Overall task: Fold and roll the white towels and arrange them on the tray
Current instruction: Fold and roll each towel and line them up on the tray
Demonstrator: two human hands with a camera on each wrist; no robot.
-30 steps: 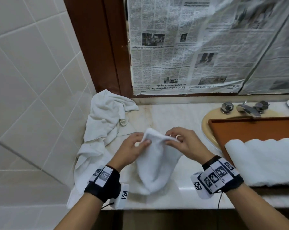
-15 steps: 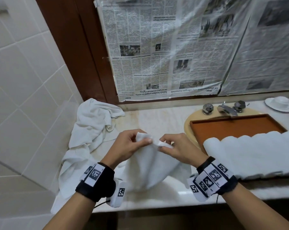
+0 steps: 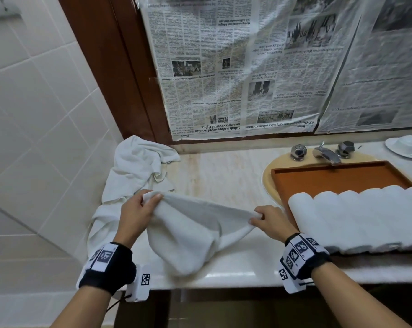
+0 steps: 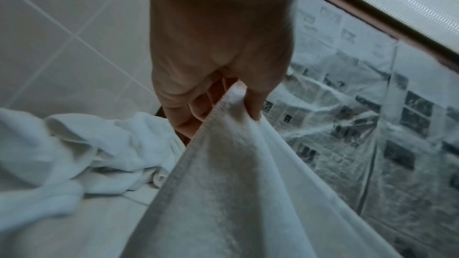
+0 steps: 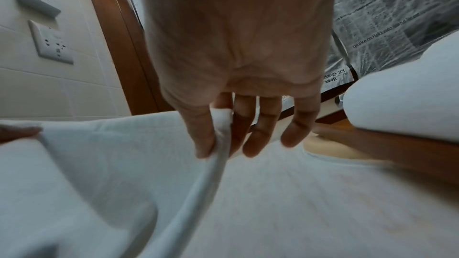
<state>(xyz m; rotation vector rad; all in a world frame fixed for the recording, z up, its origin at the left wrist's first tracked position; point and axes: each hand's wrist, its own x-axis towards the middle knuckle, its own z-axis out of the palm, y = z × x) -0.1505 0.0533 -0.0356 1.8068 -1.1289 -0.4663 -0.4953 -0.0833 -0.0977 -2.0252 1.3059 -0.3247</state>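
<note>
A white towel (image 3: 186, 235) hangs stretched between my hands above the marble counter. My left hand (image 3: 138, 209) pinches its left corner, thumb over the hem (image 4: 238, 105). At the other corner my right hand (image 3: 266, 220) pinches the cloth between thumb and forefinger (image 5: 218, 134), the other fingers loose. The towel's middle sags onto the counter near the front edge. To the right, an orange-brown tray (image 3: 330, 176) lies over the sink and carries several rolled white towels (image 3: 356, 216) in a row. A heap of loose white towels (image 3: 131, 171) lies in the left corner.
A chrome tap (image 3: 324, 153) with two knobs stands behind the tray. At the far right sits a white dish (image 3: 406, 146). Newspaper under plastic (image 3: 247, 67) covers the mirror behind. A tiled wall (image 3: 34, 114) closes the left side. Bare counter (image 3: 224, 176) shows between heap and tray.
My hands have moved apart, from close together at the towel's top to a wide hold, spreading the towel's upper edge. The head view has shifted so more of the tray shows.
</note>
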